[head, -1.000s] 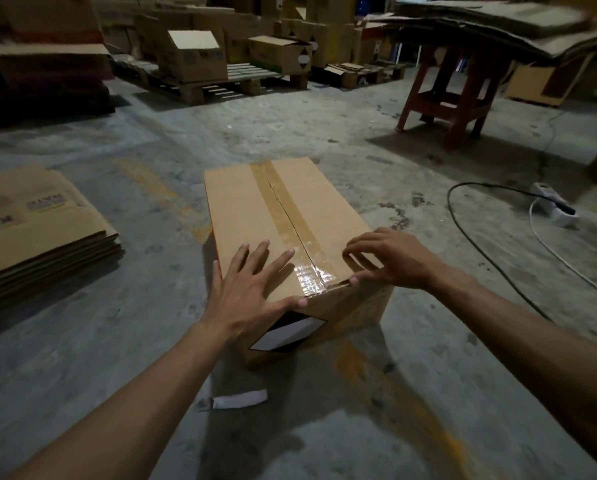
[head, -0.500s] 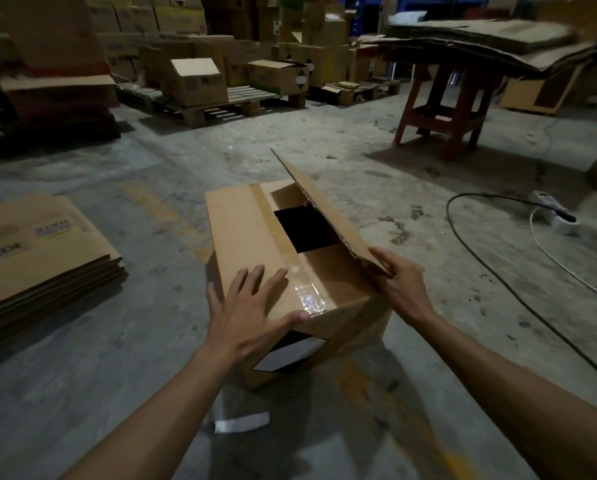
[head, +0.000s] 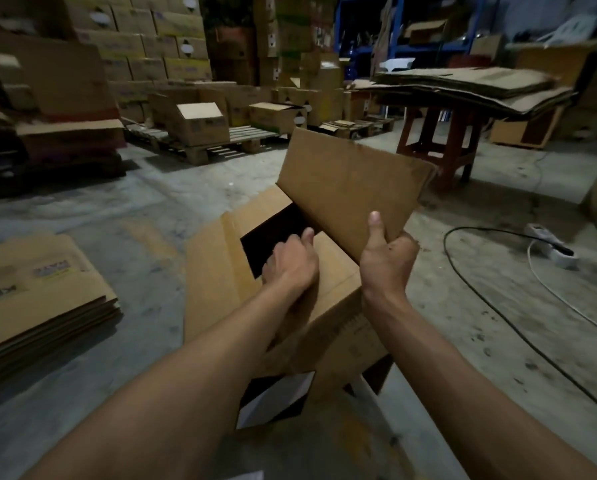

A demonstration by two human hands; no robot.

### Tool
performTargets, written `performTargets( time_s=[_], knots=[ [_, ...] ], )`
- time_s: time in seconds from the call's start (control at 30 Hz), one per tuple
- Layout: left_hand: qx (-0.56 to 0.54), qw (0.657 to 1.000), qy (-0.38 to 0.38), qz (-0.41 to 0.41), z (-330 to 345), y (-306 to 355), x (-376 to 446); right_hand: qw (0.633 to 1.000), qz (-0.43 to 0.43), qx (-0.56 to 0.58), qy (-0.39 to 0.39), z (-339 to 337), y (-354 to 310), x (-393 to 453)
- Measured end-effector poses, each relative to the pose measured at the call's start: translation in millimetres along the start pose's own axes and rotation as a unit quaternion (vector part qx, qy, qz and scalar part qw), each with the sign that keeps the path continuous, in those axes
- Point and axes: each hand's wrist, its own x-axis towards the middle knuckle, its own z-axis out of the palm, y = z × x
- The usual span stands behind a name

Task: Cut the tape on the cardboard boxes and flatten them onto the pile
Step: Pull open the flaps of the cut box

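While the brown box (head: 221, 271) sits on the concrete floor (head: 151, 202) with a black-and-white label on its near end, its right flap (head: 352, 188) stands raised and its top shows a dark opening. The right hand (head: 385, 261) grips that flap's near corner, thumb on the inner face; the left hand (head: 292, 263) reaches to the opening with fingers curled, though whether it holds anything cannot be told. A pile (head: 37, 292) of flattened boxes lies at the floor's left edge.
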Motion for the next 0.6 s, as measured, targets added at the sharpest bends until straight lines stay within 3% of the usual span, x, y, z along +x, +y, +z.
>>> performTargets(
  time_s=[0.1, 0.23, 0.33, 0.47, 0.53, 0.6],
  knots=[
    [-0.083, 0.988, 0.104, -0.084, -16, 7, 12, 1.0, 0.003, 0.009, -0.021, 14, -23, -12],
    [-0.163, 0.964, 0.202, -0.062, -42, -14, 0, 0.995, -0.057, 0.007, -0.08, 37, -40, -40],
    [-0.223, 0.926, 0.292, -0.089, -56, -42, -5, 0.991, -0.11, -0.044, -0.068, 67, -47, -65],
    [-0.214, 0.882, 0.407, -0.103, -88, -83, 5, 0.991, -0.113, -0.055, -0.049, 104, -54, -95],
    [-0.212, 0.867, 0.438, -0.104, -108, -102, 1, 0.987, -0.121, -0.053, -0.09, 117, -48, -109],
    [-0.218, 0.844, 0.475, -0.124, -126, -117, -7, 0.972, -0.128, -0.028, -0.194, 127, -39, -117]
  ],
)
